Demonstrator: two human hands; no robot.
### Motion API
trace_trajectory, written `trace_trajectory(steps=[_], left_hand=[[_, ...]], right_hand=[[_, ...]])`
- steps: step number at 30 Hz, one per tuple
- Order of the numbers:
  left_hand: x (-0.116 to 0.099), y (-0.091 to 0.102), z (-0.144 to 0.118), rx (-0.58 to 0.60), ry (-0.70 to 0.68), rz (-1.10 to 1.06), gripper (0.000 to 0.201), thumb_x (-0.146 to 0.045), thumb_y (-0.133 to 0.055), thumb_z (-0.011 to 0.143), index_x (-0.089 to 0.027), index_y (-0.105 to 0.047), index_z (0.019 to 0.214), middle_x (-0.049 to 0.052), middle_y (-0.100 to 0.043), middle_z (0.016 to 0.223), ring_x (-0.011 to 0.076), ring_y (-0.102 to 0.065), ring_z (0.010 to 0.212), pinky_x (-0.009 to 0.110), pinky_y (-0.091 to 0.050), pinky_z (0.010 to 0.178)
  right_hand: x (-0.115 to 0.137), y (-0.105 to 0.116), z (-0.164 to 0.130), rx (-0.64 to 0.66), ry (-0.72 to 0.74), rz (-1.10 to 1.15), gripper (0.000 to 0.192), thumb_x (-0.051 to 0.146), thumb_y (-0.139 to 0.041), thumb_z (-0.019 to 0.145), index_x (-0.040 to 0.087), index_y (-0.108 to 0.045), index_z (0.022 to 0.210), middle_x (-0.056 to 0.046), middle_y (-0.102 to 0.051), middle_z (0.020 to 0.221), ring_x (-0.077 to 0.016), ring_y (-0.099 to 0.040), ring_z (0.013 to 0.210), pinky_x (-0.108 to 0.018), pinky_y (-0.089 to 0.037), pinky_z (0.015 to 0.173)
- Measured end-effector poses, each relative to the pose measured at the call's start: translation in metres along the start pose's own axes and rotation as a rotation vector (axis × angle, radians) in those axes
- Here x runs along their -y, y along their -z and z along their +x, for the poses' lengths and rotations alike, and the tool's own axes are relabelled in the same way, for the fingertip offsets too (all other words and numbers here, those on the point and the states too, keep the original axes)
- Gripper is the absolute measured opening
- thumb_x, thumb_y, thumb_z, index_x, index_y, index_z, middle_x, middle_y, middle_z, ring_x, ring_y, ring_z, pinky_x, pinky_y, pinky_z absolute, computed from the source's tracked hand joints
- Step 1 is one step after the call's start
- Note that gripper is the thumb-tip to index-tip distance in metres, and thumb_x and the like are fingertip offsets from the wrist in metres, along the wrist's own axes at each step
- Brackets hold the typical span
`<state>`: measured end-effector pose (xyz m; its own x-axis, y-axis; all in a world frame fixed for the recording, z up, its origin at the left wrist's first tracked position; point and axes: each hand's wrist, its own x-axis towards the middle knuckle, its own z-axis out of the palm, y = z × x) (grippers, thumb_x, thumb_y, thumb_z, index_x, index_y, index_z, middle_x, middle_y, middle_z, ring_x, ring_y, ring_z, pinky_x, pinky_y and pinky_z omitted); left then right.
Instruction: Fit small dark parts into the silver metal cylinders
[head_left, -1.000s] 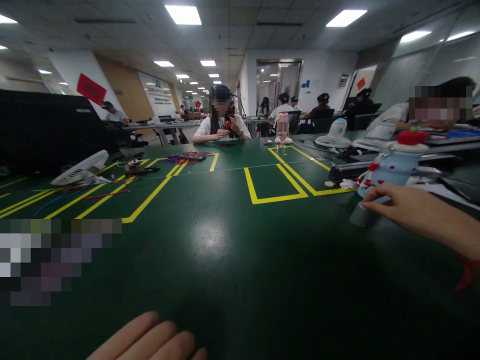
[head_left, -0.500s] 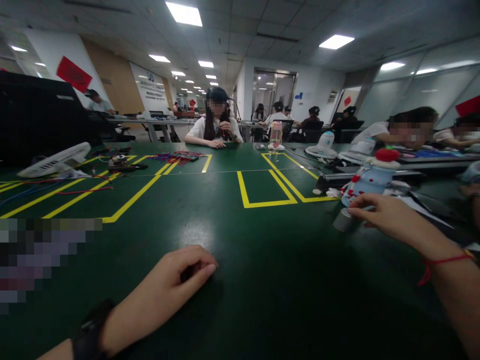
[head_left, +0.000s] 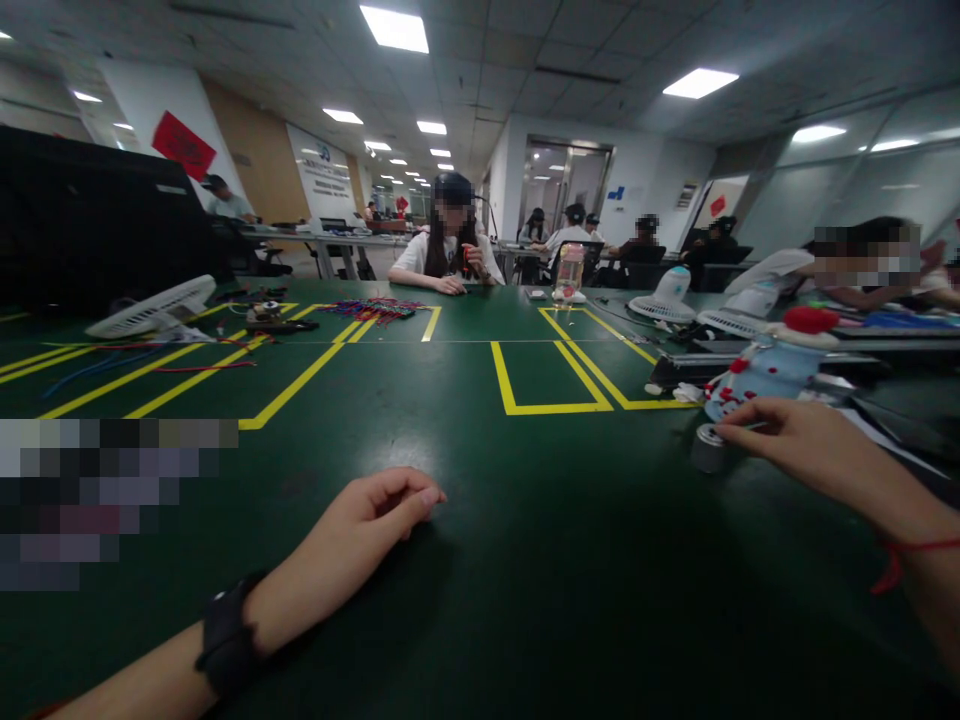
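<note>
At the right, my right hand (head_left: 814,445) has its thumb and fingertips closed at the top edge of a small grey metal cylinder (head_left: 707,452). The cylinder stands upright on the green table (head_left: 525,560); its far side is partly out of sight. Just behind this hand is a light blue bottle (head_left: 780,375) with a red top and red decorations. Nearer the middle, my left hand (head_left: 367,530) rests on the tabletop with its fingers curled and its thumb against them. Nothing shows in it, and no object lies close to it.
A white fan (head_left: 154,307) lies at left among loose wires, near a bundle of coloured wires (head_left: 375,311). Yellow tape (head_left: 555,408) marks the table. A clear bottle (head_left: 570,275) and another fan (head_left: 667,297) stand farther back. One person (head_left: 450,245) sits opposite; others are behind.
My view has shifted slightly left, so things appear farther right. The grey cylinder was tilted in my right fingers and now stands upright. My left hand is still curled on the table.
</note>
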<state>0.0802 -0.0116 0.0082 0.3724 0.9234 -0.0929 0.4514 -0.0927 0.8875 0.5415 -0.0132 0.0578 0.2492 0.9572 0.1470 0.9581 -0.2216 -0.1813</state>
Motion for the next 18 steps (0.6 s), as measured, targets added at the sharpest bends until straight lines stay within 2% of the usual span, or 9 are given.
trace_trajectory(steps=[4, 9, 13, 18], left_hand=[[-0.001, -0.001, -0.001, 0.002, -0.001, -0.018, 0.030, -0.048, -0.051, 0.086, -0.021, -0.065, 0.088, -0.004, -0.053, 0.067, 0.0117, -0.042, 0.056, 0.020, -0.030, 0.049], [0.000, -0.001, -0.001, -0.004, 0.000, -0.027, 0.031, -0.049, -0.051, 0.086, -0.021, -0.065, 0.088, -0.004, -0.053, 0.068, 0.0127, -0.044, 0.059, 0.020, -0.032, 0.051], [-0.001, 0.000, 0.000, 0.005, -0.002, -0.039, 0.030, -0.048, -0.052, 0.086, -0.021, -0.065, 0.088, -0.003, -0.055, 0.071, 0.0128, -0.046, 0.063, 0.021, -0.035, 0.055], [-0.003, 0.001, 0.000, 0.003, 0.012, -0.025, 0.031, -0.048, -0.051, 0.086, -0.020, -0.065, 0.088, -0.004, -0.054, 0.069, 0.0121, -0.045, 0.059, 0.020, -0.033, 0.051]], right_hand=[[0.000, 0.003, 0.005, -0.013, 0.077, -0.109, 0.030, 0.044, -0.054, 0.077, 0.020, -0.068, 0.089, -0.005, -0.068, 0.086, -0.0197, -0.062, 0.077, -0.031, -0.042, 0.068], [-0.005, 0.005, 0.016, 0.038, 0.182, -0.178, 0.024, 0.034, -0.050, 0.080, 0.023, -0.069, 0.089, -0.003, -0.068, 0.091, -0.0188, -0.061, 0.082, -0.031, -0.043, 0.074], [-0.007, 0.007, 0.019, 0.042, 0.203, -0.201, 0.027, 0.034, -0.048, 0.080, 0.022, -0.069, 0.092, -0.003, -0.068, 0.093, -0.0192, -0.062, 0.082, -0.031, -0.044, 0.072], [-0.007, 0.007, 0.016, 0.051, 0.194, -0.204, 0.028, 0.037, -0.049, 0.079, 0.021, -0.070, 0.091, -0.005, -0.068, 0.092, -0.0209, -0.062, 0.081, -0.033, -0.044, 0.072]])
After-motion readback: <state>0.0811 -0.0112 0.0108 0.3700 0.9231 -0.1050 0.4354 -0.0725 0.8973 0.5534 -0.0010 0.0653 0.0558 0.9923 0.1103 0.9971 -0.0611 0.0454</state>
